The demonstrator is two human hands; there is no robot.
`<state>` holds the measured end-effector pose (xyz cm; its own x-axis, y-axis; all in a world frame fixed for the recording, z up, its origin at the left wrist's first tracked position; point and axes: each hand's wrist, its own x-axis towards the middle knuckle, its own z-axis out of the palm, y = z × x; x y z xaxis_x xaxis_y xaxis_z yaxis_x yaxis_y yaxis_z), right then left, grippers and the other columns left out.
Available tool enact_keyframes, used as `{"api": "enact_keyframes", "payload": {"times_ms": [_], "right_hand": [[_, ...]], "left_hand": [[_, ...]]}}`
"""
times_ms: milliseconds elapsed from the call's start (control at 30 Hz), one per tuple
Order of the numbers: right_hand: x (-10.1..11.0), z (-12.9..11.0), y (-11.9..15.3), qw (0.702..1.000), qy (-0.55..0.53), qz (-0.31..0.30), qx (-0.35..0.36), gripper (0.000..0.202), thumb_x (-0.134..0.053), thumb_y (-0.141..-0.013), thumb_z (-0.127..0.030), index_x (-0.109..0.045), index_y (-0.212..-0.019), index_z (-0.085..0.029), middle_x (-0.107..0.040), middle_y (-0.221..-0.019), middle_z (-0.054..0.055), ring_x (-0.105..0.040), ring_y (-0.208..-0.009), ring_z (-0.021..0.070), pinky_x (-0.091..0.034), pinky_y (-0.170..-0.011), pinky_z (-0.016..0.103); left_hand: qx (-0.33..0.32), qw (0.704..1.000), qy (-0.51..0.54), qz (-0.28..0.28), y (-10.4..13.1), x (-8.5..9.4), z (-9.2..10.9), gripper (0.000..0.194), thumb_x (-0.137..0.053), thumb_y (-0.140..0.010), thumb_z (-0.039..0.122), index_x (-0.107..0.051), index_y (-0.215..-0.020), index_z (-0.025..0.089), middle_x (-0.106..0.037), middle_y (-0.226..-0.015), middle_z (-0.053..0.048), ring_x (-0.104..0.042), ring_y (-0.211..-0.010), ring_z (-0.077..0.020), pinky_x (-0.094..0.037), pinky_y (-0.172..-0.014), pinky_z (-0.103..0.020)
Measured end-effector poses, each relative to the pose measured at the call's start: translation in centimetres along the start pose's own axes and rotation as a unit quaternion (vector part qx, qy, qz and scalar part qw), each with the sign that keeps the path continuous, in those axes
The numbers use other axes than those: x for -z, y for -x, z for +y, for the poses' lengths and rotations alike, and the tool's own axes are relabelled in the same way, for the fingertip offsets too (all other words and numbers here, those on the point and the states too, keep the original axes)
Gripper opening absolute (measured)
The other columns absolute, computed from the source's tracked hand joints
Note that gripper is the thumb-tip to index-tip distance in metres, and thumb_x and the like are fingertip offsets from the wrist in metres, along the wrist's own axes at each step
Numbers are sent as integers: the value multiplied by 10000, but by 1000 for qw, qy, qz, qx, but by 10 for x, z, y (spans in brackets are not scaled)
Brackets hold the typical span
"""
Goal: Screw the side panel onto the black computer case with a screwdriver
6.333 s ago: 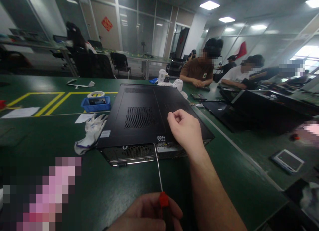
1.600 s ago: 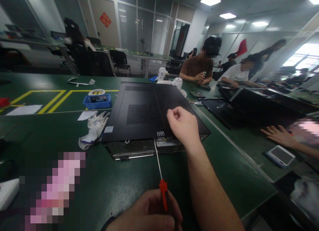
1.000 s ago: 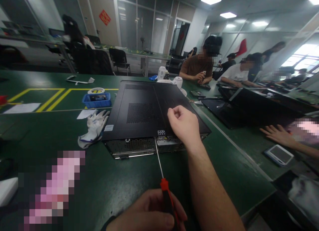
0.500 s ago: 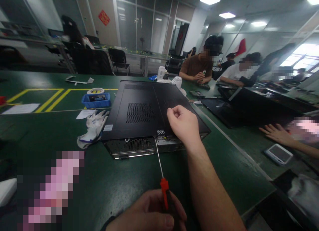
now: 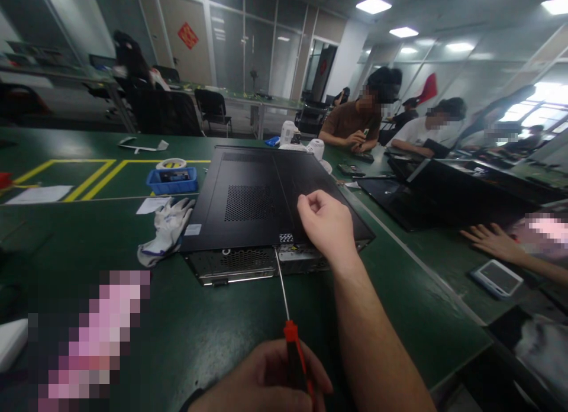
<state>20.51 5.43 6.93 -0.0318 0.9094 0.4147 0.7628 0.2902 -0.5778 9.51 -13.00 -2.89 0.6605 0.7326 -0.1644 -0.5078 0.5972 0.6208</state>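
Observation:
A black computer case lies flat on the green table, its metal rear panel facing me. At the bottom of the view my left hand is closed round the red and black handle of a screwdriver. The screwdriver's shaft reaches forward, and its tip meets the upper edge of the rear panel near the middle. My right hand rests on the right part of the case's top cover, its fingers curled in with nothing visible in them.
White and grey gloves and a blue tray are left of the case. Behind it stand white objects. On the right are another person's hand, a small device and an opened black case. People sit farther back.
The screwdriver handle has turned a little in my left hand and shifted slightly left. My right hand stays on the case.

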Motion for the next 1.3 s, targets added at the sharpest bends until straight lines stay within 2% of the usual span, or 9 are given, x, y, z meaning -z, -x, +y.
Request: {"api": "enact_keyframes", "payload": {"times_ms": [133, 367, 600, 667, 800, 900, 1100, 1200, 1300], "right_hand": [[0, 0, 0, 1000, 2, 0, 1, 295, -556, -878, -458, -620, -691, -238, -634, -641, -19, -546, -617, 156, -312, -603, 284], [0, 0, 0, 1000, 6, 2, 0, 302, -555, -876, -464, -617, -683, -240, -626, -633, -22, -537, -607, 156, -305, -597, 282], [-1, 1, -1, 1000, 12, 2, 6, 301, -556, -878, -467, -612, -687, -243, -618, -625, -30, -528, -602, 151, -298, -597, 281], [-1, 0, -1, 1000, 8, 2, 4, 301, -556, -879, -468, -612, -687, -243, -619, -629, -31, -525, -602, 149, -298, -595, 281], [0, 0, 0, 1000, 3, -1, -1, 289, -559, -877, -455, -610, -687, -243, -614, -625, -37, -525, -602, 145, -301, -594, 281], [0, 0, 0, 1000, 1, -1, -1, 296, -555, -880, -459, -606, -685, -243, -614, -622, -37, -529, -602, 145, -305, -594, 282], [-1, 1, 0, 1000, 2, 1, 2, 307, -556, -881, -475, -615, -690, -241, -626, -636, -27, -533, -608, 151, -308, -595, 285], [-1, 1, 0, 1000, 6, 0, 5, 313, -547, -888, -476, -616, -693, -241, -619, -631, -25, -528, -601, 152, -309, -592, 287], [-1, 2, 0, 1000, 9, 0, 8, 314, -543, -889, -474, -617, -694, -239, -615, -628, -22, -528, -599, 153, -312, -594, 286]], "left_hand": [[1, 1000, 16, -1, 3, -4, 3, 380, -867, -688, 338, -693, -944, 117, -713, -858, -72, -631, -721, -99, -416, -668, -209], [-29, 999, -22, 15, -2, 1, -4, 365, -862, -700, 344, -595, -857, 150, -699, -740, -24, -588, -604, -78, -411, -614, -208], [7, 999, 53, 6, 1, -4, -1, 466, -858, -688, 378, -695, -1033, 111, -733, -870, -84, -652, -726, -104, -424, -651, -203], [10, 1000, 24, 11, 1, -3, 1, 425, -866, -689, 383, -682, -966, 118, -724, -847, -71, -645, -706, -92, -423, -650, -201], [2, 998, -41, 45, -2, 3, -1, 488, -890, -630, 457, -605, -847, 125, -673, -729, -24, -585, -605, -64, -385, -580, -185], [-1, 998, -38, 57, -4, 3, -5, 510, -891, -615, 474, -574, -838, 143, -656, -677, -3, -575, -568, -71, -373, -554, -190], [12, 998, 52, 19, 0, -3, -1, 432, -831, -716, 402, -675, -994, 111, -728, -825, -79, -658, -710, -111, -422, -659, -211], [1, 999, 39, -5, 0, 1, -1, 392, -827, -737, 402, -672, -945, 108, -735, -865, -92, -669, -738, -115, -441, -692, -216], [-14, 1000, -3, -2, -3, 6, -4, 416, -838, -719, 435, -622, -899, 129, -725, -810, -60, -642, -672, -98, -423, -631, -198]]}}
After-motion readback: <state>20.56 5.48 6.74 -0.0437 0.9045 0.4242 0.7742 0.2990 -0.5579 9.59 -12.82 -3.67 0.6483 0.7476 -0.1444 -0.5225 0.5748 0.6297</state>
